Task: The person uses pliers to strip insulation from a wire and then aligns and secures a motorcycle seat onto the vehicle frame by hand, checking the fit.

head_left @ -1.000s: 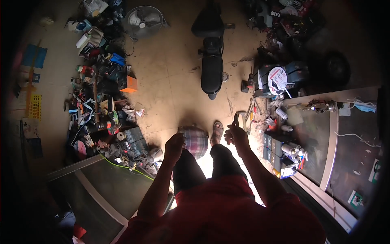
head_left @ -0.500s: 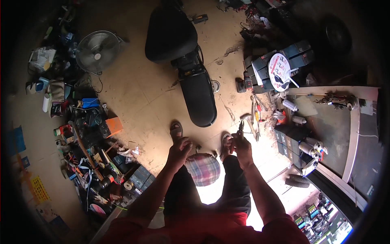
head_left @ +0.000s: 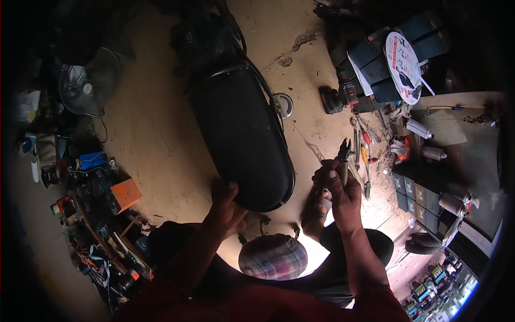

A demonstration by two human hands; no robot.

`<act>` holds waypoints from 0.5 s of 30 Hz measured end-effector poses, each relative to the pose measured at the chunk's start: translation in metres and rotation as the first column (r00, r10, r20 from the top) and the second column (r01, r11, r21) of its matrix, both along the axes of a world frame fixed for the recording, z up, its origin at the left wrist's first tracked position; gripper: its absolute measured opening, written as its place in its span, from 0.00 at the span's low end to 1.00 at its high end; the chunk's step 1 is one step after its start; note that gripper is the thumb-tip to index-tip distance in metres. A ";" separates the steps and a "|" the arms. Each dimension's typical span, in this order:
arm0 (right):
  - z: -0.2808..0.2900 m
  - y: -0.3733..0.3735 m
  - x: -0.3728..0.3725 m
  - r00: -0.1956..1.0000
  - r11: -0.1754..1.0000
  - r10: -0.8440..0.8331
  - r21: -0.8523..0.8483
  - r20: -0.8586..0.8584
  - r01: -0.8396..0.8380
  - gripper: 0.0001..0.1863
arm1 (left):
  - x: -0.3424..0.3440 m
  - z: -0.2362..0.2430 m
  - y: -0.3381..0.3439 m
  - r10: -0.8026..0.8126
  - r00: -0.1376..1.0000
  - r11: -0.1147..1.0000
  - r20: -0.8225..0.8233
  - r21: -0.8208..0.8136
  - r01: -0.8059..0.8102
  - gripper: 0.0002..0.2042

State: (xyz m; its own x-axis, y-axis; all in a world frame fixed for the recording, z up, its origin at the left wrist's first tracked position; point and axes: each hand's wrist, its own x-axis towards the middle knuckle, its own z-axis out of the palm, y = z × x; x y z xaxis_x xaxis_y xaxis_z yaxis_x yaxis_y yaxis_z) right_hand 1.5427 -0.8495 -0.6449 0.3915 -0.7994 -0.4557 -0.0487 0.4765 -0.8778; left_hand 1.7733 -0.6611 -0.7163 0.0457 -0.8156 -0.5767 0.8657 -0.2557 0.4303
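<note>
A long black padded seat [head_left: 244, 137], with a dark frame at its far end, fills the middle in front of me. My left hand [head_left: 224, 213] is at its near left edge, thumb up; shadow hides most of its fingers, so I cannot tell whether they grip. To the right of the seat, my right hand [head_left: 343, 196] is closed around the handles of a pair of pliers [head_left: 344, 155], jaws pointing up and away. Between my legs is a plaid-covered stool [head_left: 273, 256].
A cordless drill [head_left: 339, 97] and several hand tools [head_left: 365, 147] lie on the floor to the right, near stacked dark boxes [head_left: 416, 198]. A floor fan [head_left: 88, 88] stands at left, beyond clutter and an orange box [head_left: 126, 195]. A round metal piece [head_left: 284, 105] lies beside the seat.
I am closer to the seat, which now looks larger and nearer. My left hand has come to its near left edge, and my knees have spread. The pliers stay in my right hand.
</note>
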 end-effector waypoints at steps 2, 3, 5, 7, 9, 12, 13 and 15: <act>0.002 -0.012 -0.006 0.999 0.990 0.043 -0.135 0.010 -0.041 0.20 | 0.001 -0.002 -0.003 -0.061 0.996 0.994 0.067 -0.086 0.067 0.37; 0.007 -0.014 -0.012 0.998 0.977 0.061 -0.205 -0.005 -0.061 0.20 | 0.001 0.002 -0.011 -0.033 0.994 0.994 0.107 -0.100 0.044 0.36; 0.020 -0.007 -0.024 0.999 0.951 0.025 -0.310 0.045 -0.010 0.21 | -0.012 0.017 -0.037 0.119 0.989 0.971 0.084 -0.217 -0.098 0.35; 0.040 0.021 -0.025 0.985 0.965 -0.080 -0.237 0.154 0.115 0.21 | -0.017 0.023 -0.044 0.195 0.972 0.940 0.132 -0.309 -0.147 0.36; 0.060 0.045 -0.024 0.973 0.964 -0.116 -0.212 0.200 0.159 0.21 | -0.013 0.022 -0.044 0.110 0.984 0.940 0.139 -0.335 -0.058 0.40; 0.052 0.056 -0.029 0.962 0.965 0.032 -0.258 0.271 0.041 0.19 | -0.010 0.023 -0.042 0.029 0.978 0.930 0.208 -0.365 0.050 0.43; 0.041 0.065 -0.035 0.965 0.970 0.048 -0.244 0.257 0.016 0.18 | -0.013 0.023 -0.039 -0.003 0.978 0.920 0.208 -0.382 0.085 0.43; 0.032 0.087 -0.044 0.949 0.975 -0.040 -0.195 0.313 0.106 0.16 | -0.023 0.024 -0.038 0.039 0.959 0.924 0.280 -0.376 0.073 0.44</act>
